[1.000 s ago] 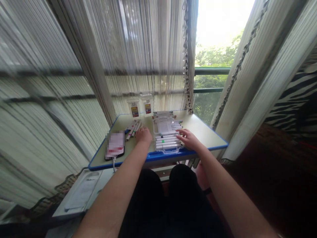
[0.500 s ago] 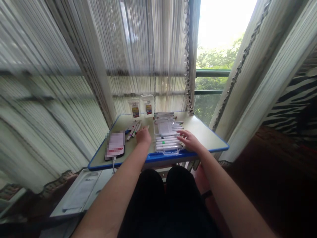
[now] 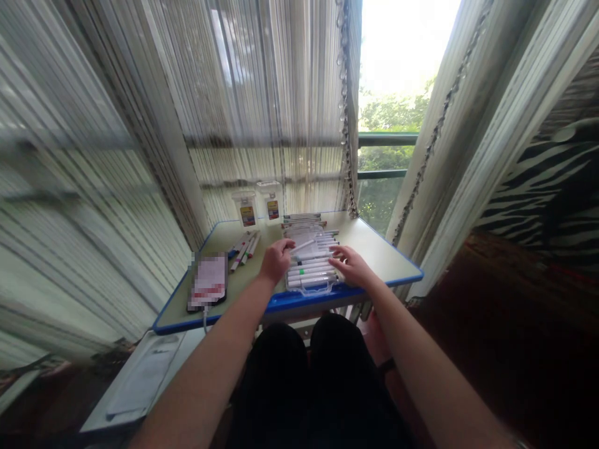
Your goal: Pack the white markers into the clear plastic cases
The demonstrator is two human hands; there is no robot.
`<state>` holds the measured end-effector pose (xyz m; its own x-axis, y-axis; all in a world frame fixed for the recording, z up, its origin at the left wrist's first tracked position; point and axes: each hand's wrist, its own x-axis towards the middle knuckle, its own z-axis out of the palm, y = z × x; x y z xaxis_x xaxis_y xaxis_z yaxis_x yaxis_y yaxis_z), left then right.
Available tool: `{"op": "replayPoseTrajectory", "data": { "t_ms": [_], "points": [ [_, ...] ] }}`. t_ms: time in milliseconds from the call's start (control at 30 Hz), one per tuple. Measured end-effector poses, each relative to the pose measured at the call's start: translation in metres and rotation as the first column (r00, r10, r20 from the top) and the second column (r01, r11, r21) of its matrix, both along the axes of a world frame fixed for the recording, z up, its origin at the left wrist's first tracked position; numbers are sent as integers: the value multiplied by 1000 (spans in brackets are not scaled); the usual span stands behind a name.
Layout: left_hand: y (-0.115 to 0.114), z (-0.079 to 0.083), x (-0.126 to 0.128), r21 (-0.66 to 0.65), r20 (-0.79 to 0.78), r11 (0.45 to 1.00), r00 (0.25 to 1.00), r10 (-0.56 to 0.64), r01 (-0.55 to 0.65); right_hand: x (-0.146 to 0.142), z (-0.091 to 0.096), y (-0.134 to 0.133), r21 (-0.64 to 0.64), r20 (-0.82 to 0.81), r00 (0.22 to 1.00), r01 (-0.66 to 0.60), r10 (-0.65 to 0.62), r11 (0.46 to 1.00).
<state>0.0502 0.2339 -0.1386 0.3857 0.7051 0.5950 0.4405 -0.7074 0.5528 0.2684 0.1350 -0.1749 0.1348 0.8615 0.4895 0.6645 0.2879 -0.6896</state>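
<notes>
- The clear case (image 3: 312,289) lies on the blue-edged table (image 3: 388,259), its handle toward the person
- At the near end of the case a row of white markers (image 3: 309,280) lies side by side, one showing a green band; this part of the work looks done
- The left hand (image 3: 278,257) is at the left side of the case, its fingers grasping one white marker (image 3: 304,246), which slants over the case and is not lined up with the row, so the work seems part-way along
- The right hand (image 3: 350,264) is at the right side of the case, fingers loosely bent and spread by the marker ends; no thing shows in its grasp, and I cannot tell whether the fingertips touch the row
- Left of the case a small bunch of loose markers (image 3: 239,257) lies on the table, apparently not dealt with
- Just behind the case are more markers (image 3: 303,218), laid crosswise; whether they are finished with is not clear
- Behind and to the left of the case two labelled clear boxes (image 3: 246,213) stand upright
- Farther left of the case lies a phone (image 3: 208,277) with a cable, seemingly outside the work
</notes>
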Motion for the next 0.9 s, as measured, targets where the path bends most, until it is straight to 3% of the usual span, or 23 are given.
{"op": "replayPoseTrajectory", "data": {
  "t_ms": [233, 367, 533, 767, 900],
  "points": [
    [-10, 1, 1, -58, -16, 991, 992, -122, 121, -3, 3, -6, 50, 44, 999, -21, 19, 999],
    [-13, 1, 2, -25, -102, 985, 980, -171, 169, -4, 3, -4, 96, 54, 998, -27, 22, 995],
    [-12, -1, 2, -23, -154, 966, 954, -257, 257, -2, 3, 2, 109, -26, 999, -19, 22, 994],
    [-13, -1, 2, -14, -186, 956, 938, -292, 294, -3, 6, 2, 118, -94, 995, 27, -15, 993],
    [-16, 1, 2, -34, -189, 955, 937, -295, 294, -3, 5, 1, 106, -72, 997, -10, 18, 994]
  ]
}}
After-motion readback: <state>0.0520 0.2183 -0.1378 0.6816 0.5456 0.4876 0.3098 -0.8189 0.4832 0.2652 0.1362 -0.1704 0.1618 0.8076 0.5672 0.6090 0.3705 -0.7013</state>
